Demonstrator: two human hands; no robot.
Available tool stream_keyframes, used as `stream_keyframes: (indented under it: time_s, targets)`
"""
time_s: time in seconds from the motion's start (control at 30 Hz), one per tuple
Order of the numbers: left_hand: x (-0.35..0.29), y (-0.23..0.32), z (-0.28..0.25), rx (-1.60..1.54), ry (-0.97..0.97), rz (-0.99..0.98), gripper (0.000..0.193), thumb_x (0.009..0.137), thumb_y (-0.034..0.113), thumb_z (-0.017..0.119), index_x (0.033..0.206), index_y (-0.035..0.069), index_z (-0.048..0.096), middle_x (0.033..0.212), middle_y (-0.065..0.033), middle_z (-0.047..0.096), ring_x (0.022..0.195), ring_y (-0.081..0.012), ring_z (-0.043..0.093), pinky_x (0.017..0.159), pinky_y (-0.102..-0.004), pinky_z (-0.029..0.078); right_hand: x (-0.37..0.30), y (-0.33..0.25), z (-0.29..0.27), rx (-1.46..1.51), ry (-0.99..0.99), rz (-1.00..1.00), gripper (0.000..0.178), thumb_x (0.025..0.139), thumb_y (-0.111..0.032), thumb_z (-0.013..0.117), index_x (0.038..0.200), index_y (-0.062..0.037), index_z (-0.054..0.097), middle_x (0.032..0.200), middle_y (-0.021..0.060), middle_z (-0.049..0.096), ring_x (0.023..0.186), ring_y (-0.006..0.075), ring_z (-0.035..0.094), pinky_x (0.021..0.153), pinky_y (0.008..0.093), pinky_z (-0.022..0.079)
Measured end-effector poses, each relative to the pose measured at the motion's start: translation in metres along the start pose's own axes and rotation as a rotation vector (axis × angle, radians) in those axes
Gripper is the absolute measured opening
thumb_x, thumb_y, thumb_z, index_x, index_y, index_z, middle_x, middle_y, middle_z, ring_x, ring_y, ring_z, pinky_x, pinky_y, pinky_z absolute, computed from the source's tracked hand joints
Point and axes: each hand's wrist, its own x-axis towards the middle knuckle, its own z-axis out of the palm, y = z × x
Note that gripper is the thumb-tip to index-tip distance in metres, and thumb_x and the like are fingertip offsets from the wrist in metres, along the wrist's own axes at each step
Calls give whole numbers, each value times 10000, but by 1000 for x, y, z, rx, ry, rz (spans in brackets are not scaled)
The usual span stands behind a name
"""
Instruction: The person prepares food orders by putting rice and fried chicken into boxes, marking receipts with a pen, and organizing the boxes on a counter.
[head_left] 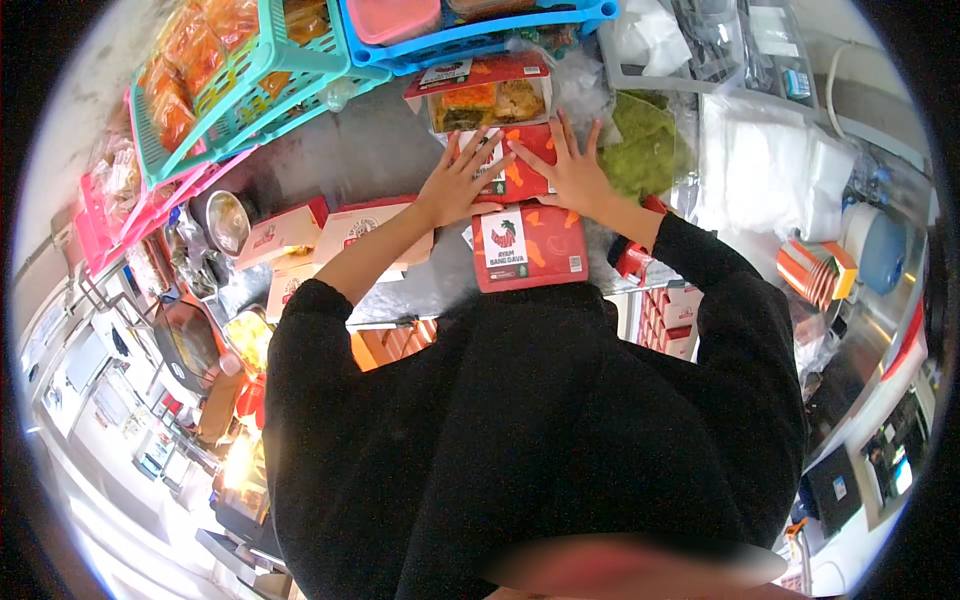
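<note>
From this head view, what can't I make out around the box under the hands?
- Red box: its top is mostly covered by the left hand and right hand.
- Open meal box: far edge hidden under the blue basket.
- Counter front: blocked by the black sleeves.

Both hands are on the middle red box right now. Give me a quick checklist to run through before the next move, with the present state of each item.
1. Left hand flat on the middle red box: ok.
2. Right hand flat on the same box: ok.
3. Middle box lid fully shut: cannot tell, hands cover it.
4. Near red box shut, lying flat on the metal counter: ok.
5. Far box shut: not ok, food shows inside.
6. Bare counter beside the boxes: not ok, cartons on the left, green bag on the right.
</note>
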Motion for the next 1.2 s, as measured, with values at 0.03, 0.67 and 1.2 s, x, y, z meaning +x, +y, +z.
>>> stream_keyframes:
  time_s: [0.03,0.67,1.2]
  targets:
    - [0,-1,4,39,1,-5,962,800,520,710,1603,234,265,1676,-147,173,1555,-369,113,1224,-629,103,1,-1,-1,-10,-33,22,1143,674,-555,830,1605,-409,184,1557,332,208,1495,513,162,1045,862,100]
    - [4,-1,1,16,22,16,997,828,572,670,1611,145,224,1673,-161,168,1551,-399,103,1209,-654,112,-3,-1,-4,126,119,29,1053,760,-490,795,1600,-446,162,1586,310,187,1483,518,196,998,889,124]
    - [30,28,-1,245,11,-134,1169,600,585,849,1527,86,340,1434,-242,404,1369,-422,368,1128,-651,205,-23,-7,-22,37,135,140,1136,680,-208,789,1585,-481,159,1561,219,304,1471,375,335,1082,833,109]
